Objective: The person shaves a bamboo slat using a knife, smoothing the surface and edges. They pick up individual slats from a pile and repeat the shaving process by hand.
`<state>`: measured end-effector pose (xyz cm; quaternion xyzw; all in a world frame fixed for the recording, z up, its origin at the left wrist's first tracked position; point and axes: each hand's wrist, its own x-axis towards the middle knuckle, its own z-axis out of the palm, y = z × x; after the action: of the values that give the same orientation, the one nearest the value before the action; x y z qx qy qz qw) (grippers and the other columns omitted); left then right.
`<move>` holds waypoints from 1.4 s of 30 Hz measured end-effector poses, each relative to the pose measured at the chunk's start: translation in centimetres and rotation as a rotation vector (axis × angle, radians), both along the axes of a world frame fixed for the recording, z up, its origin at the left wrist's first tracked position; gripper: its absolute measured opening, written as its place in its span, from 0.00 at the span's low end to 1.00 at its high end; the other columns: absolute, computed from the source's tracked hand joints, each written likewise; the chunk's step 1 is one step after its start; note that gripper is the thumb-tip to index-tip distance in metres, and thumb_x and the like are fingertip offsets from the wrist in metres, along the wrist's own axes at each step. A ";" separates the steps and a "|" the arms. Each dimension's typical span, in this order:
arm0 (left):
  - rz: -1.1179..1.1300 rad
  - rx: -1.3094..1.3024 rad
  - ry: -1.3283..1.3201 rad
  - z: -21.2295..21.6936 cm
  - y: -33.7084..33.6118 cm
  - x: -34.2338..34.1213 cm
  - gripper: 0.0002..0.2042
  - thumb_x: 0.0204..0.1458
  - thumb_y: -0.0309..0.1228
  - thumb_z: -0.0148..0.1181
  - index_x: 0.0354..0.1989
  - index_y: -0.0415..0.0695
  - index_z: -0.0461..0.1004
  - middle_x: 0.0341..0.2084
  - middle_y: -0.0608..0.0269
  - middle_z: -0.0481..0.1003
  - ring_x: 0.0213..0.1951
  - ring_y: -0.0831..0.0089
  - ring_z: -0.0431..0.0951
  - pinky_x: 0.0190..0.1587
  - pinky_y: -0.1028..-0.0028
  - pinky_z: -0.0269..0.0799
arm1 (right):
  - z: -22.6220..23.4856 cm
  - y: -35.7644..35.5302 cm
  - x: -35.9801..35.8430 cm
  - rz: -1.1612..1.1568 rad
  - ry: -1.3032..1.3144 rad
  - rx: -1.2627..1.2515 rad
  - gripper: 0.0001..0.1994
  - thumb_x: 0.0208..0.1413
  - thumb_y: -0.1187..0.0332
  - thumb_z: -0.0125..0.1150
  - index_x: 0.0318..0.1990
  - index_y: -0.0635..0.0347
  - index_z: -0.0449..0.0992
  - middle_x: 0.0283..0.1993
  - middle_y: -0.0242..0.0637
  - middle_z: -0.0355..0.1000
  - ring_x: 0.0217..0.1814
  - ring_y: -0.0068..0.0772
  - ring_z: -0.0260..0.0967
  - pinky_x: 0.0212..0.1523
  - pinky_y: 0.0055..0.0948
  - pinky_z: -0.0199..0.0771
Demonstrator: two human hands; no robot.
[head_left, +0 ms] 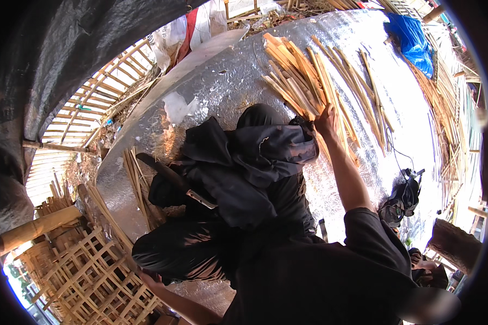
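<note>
Right grip (326,120) touching pale strips (300,76) — left grip (151,281) beside the knee (147,252).

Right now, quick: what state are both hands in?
Left hand: beside the bent leg, partly hidden; open or closed cannot be told.
Right hand: at the bamboo strips; whether closed cannot be told.

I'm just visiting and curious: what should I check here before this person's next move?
1. Right hand at the bunch of light wooden strips: ok.
2. What the left hand grips: cannot tell; it is partly hidden by the bent left leg.
3. Lap free of tools: not ok; a knife-like tool lies there.
4. Tool's sharp edge facing away: cannot tell.
5. All strips in one bunch: not ok; some lie apart on the silvery sheet.
</note>
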<state>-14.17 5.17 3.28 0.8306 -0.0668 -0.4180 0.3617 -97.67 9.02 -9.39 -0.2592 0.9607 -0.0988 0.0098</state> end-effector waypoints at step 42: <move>-0.791 -0.950 -0.026 6.6 -9.6 -27.8 0.22 0.57 0.42 0.61 0.52 0.37 0.73 0.50 0.53 0.75 0.51 0.63 0.74 0.50 0.66 0.68 | 24.6 -19.2 -3.2 0.243 -0.824 -1.230 0.08 0.66 0.73 0.51 0.45 0.71 0.71 0.42 0.45 0.74 0.40 0.37 0.76 0.40 0.26 0.83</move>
<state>-41.94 -4.39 9.91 0.4960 -0.5529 -0.4349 0.5090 -100.90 -10.20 15.24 -0.2643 0.6154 -0.7051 0.2328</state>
